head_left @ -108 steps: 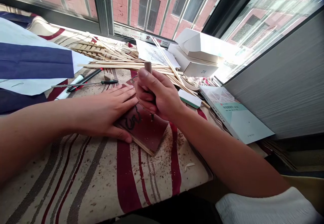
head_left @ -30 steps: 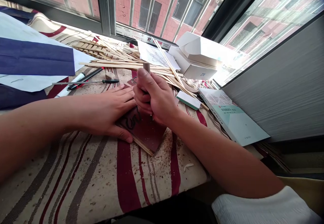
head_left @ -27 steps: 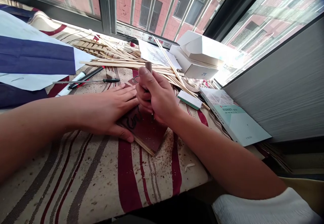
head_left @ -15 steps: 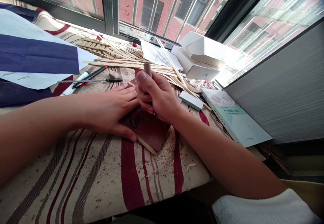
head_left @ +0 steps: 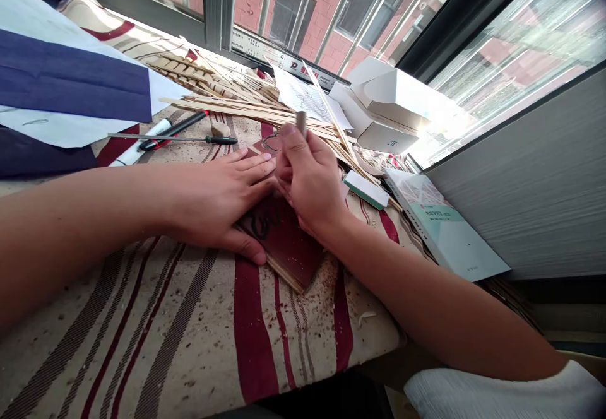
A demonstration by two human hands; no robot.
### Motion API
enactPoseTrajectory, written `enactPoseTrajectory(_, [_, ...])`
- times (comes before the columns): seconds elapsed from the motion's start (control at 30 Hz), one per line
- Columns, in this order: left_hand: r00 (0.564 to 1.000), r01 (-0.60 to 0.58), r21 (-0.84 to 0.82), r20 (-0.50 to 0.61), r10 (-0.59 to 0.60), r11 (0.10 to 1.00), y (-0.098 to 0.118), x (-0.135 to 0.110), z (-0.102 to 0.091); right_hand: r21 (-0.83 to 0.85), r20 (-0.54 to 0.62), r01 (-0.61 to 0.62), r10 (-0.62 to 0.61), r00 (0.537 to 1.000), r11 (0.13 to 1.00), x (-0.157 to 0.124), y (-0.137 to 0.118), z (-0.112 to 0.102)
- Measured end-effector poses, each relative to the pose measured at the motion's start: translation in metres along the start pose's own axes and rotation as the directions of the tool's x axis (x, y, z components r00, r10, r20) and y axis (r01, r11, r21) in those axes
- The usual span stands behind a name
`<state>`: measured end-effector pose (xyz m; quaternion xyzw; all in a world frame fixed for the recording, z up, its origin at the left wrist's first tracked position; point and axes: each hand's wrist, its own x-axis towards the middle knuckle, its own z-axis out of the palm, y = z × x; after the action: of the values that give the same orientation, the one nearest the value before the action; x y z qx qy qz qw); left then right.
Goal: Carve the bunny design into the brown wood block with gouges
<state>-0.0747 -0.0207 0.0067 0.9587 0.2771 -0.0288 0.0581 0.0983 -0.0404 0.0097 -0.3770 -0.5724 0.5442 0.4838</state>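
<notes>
While the left hand (head_left: 218,201), its grip wide open, pressed flat on the dark red wooden block (head_left: 284,242) atop the cream striped cloth (head_left: 180,343), the right hand (head_left: 310,182) closed tight around a slim round-handled carving tool (head_left: 301,123) over the block, its tip hidden, apparently mid-carving.

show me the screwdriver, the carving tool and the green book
screwdriver (head_left: 221,140), head view, on the black handle
carving tool (head_left: 301,123), head view, on the top end of the handle
green book (head_left: 447,230), head view, on the front cover
</notes>
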Motion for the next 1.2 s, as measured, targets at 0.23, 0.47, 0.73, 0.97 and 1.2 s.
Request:
enactPoseTrajectory(0.23, [1.0, -0.028, -0.053, -0.009, 0.028, 0.998, 0.001, -0.002, -0.004, 0.102, 0.18, 0.038, -0.056, 0.982, 0.994, -0.003, -0.002, 0.002])
enactPoseTrajectory(0.47, [0.999, 0.005, -0.084, -0.054, -0.009, 0.996, -0.009, 0.002, 0.009, 0.06, -0.32, 0.222, -0.192, 0.928, 0.973, 0.003, 0.015, 0.0])
enactPoseTrajectory(0.73, [0.992, -0.099, -0.102, -0.085, 0.091, 0.99, -0.008, -0.002, 0.002, 0.218, 0.356, -0.007, -0.073, 0.932, 0.976, -0.001, -0.003, -0.006])
enactPoseTrajectory(0.97, [0.999, 0.012, -0.094, -0.036, -0.016, 0.995, -0.007, 0.002, 0.006, 0.067, -0.299, 0.221, -0.192, 0.935, 0.973, -0.001, 0.013, 0.003])
enactPoseTrajectory(1.2, [0.999, -0.014, -0.084, -0.036, 0.011, 0.996, -0.007, 0.001, 0.004, 0.136, -0.111, 0.188, -0.174, 0.978, 0.973, -0.004, 0.007, -0.001])
